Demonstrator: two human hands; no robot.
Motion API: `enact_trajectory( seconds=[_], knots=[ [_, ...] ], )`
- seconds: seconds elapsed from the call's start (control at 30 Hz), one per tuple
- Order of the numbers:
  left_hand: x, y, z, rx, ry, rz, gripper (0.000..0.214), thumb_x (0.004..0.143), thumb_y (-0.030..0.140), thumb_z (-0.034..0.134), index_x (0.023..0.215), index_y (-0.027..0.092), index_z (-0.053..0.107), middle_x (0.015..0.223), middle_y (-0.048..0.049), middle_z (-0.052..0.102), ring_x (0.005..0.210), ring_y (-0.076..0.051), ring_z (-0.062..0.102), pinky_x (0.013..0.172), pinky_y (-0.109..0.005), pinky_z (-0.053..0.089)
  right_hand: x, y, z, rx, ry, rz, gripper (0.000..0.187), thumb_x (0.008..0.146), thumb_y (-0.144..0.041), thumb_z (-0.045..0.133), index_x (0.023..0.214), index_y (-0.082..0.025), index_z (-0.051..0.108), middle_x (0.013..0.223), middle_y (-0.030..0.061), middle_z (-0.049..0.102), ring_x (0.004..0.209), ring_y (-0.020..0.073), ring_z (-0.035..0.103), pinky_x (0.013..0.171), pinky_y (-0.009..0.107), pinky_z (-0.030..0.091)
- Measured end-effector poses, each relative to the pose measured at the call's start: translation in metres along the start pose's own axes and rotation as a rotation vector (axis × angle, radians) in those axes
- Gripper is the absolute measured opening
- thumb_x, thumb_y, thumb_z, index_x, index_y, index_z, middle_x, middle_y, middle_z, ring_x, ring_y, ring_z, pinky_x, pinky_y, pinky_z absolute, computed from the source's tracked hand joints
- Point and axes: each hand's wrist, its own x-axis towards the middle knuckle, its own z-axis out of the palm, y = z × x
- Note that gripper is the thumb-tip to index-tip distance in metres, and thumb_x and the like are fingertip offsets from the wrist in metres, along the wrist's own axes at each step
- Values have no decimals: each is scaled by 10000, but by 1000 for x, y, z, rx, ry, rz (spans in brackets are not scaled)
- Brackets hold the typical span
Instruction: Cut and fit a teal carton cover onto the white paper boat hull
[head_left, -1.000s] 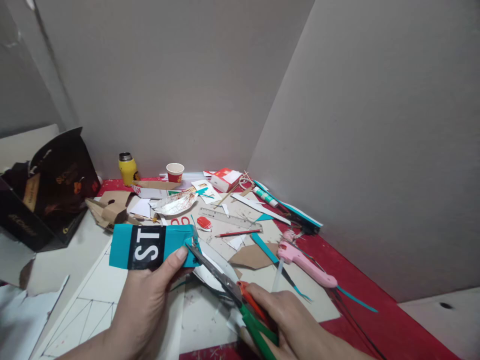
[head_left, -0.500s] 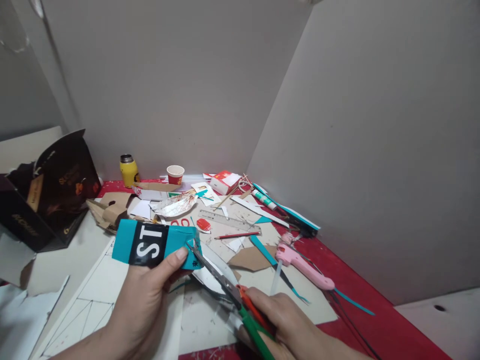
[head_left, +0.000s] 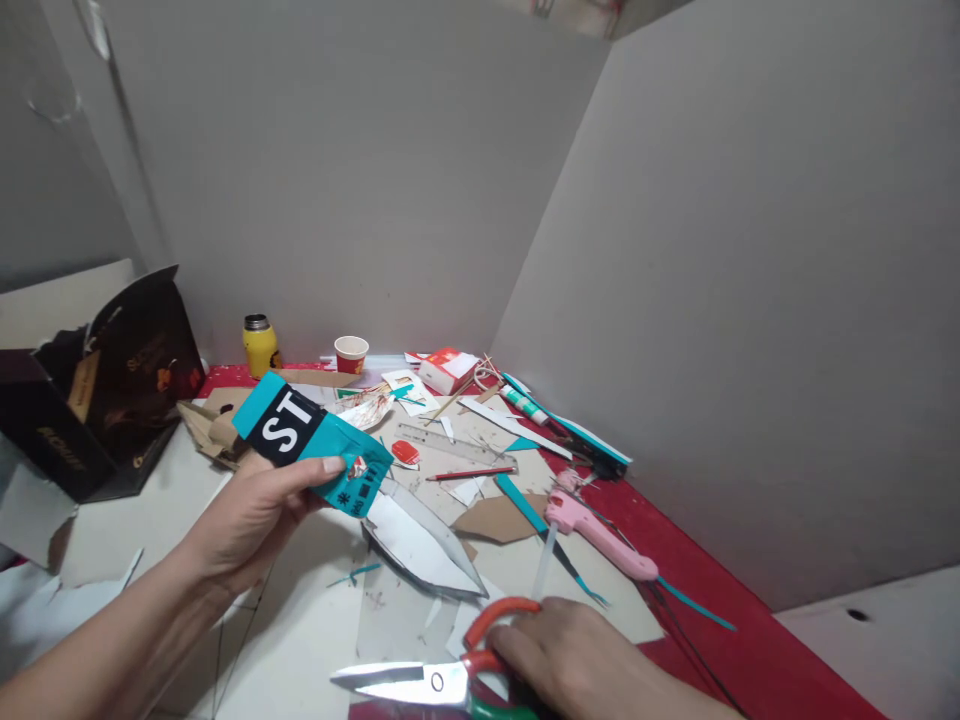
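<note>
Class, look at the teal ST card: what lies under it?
A white pointed cut-out sticks out below the teal ST card; the left hand holding it hides the rest.

1. A yellow bottle [head_left: 260, 346] stands by the back wall, with a paper cup [head_left: 351, 354] near it on the right;
2. a clear ruler [head_left: 450, 444] lies mid-table, a red pencil [head_left: 471, 473] just in front of it;
3. a pink glue gun [head_left: 596, 532] lies beside a brown cardboard scrap [head_left: 499, 517];
4. a black box [head_left: 105, 390] sits far left.
</note>
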Motion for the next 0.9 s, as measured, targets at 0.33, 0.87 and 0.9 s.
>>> enact_trajectory(
  seconds=[0.33,0.87,0.9],
  knots=[
    [-12,-16,4,226,-184,67,138,813,292,723,935,239,687,1022,12,703,974,-178,633,880,-294,508,17,-25,-30,540,301,-49,194,898,-287,532,931,-178,688,787,68,689,679,165,638,628,277,509],
    [-40,-32,23,602,-33,284,132,725,312,744,616,242,721,640,-5,709,679,-238,648,669,-300,499,71,-60,-5,1594,399,316,370,691,-436,790,651,-154,556,398,-52,570,262,33,414,284,112,283],
    [-41,-34,23,610,-17,289,127,713,306,752,604,246,729,628,-8,710,676,-246,650,673,-305,497,72,-61,-6,1634,402,316,354,685,-403,787,625,-155,542,390,-58,555,259,24,392,286,110,263]
  ],
)
